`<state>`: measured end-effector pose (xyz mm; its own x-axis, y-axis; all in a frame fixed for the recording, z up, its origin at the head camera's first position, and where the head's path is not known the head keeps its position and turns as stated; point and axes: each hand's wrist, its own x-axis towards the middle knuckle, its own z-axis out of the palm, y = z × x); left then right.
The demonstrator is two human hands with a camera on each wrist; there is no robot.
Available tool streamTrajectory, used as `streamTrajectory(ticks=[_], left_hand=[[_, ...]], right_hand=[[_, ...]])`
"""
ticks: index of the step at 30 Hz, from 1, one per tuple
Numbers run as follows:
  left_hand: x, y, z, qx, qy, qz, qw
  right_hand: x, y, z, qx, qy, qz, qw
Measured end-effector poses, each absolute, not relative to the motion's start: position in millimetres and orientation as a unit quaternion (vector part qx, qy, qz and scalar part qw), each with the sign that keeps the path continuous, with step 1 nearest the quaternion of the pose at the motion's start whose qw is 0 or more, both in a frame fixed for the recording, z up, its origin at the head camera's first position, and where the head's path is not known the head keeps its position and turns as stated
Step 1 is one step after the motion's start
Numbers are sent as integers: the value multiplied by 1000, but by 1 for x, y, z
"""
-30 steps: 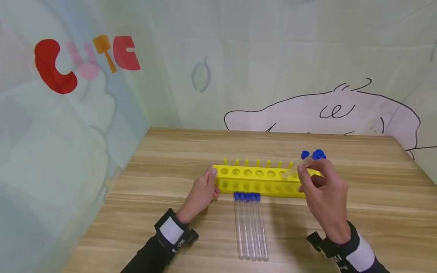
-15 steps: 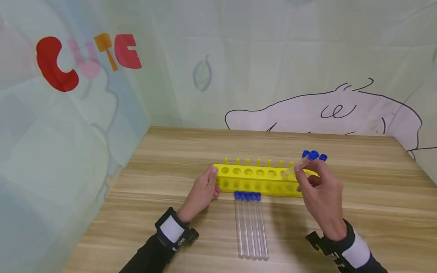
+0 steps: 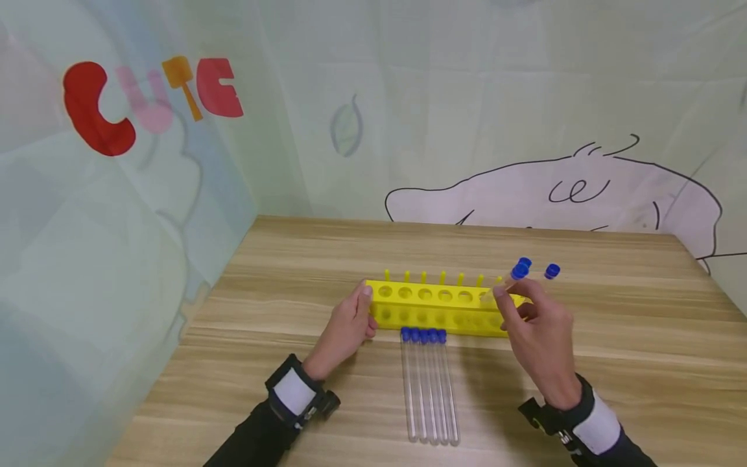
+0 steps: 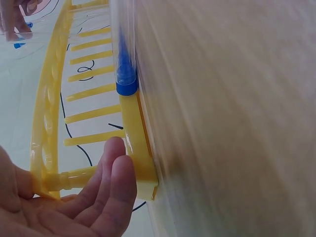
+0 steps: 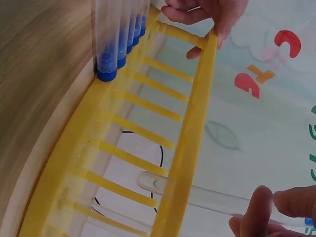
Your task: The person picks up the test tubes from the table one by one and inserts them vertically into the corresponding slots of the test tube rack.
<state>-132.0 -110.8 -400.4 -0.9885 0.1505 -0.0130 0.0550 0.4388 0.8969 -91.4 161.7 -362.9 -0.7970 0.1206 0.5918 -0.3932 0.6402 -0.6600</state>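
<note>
My left hand (image 3: 343,327) grips the left end of a yellow test tube rack (image 3: 434,307), thumb on top. Between the thumb and fingers of my right hand (image 3: 539,340) is a clear test tube (image 5: 219,199) with a blue cap (image 3: 519,272), tilted to the right. In the right wrist view its rounded bottom pokes through a hole in the rack's upper bar, above the lower bar. Two more blue caps, a nearer-left one (image 3: 524,261) and a right one (image 3: 552,271), show behind my right hand; their tubes are mostly hidden.
Several capped clear test tubes (image 3: 430,389) lie side by side on the wooden table (image 3: 292,285), caps against the rack's front. A row of yellow pegs (image 3: 443,277) stands along the rack's back. A printed cloth (image 3: 292,130) hangs behind and to the left.
My right hand has moved left along the rack with its test tube, and the cap has swung left and slightly down. My left hand and the lying tubes stay put.
</note>
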Motion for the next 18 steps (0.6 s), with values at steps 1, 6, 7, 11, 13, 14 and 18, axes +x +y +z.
streamTrajectory(ticks=[1, 6, 7, 11, 13, 14, 18], left_hand=[[-132, -111, -401, 63, 847, 526, 44], [-131, -111, -401, 70, 848, 524, 39], [-131, -111, -401, 70, 849, 522, 38], [-132, -111, -401, 72, 851, 519, 39], [-132, -111, -401, 68, 852, 518, 41], [-132, -111, -401, 69, 852, 517, 41], [-133, -111, -401, 70, 854, 514, 38]], right_hand=[[-92, 162, -364, 81, -853, 414, 307], [-94, 161, -371, 72, -860, 414, 291], [-95, 161, -372, 67, -862, 413, 286], [-96, 161, -375, 48, -870, 409, 271], [-96, 161, -376, 40, -873, 406, 267], [-97, 161, -376, 38, -875, 404, 265], [-98, 161, -377, 33, -880, 394, 263]])
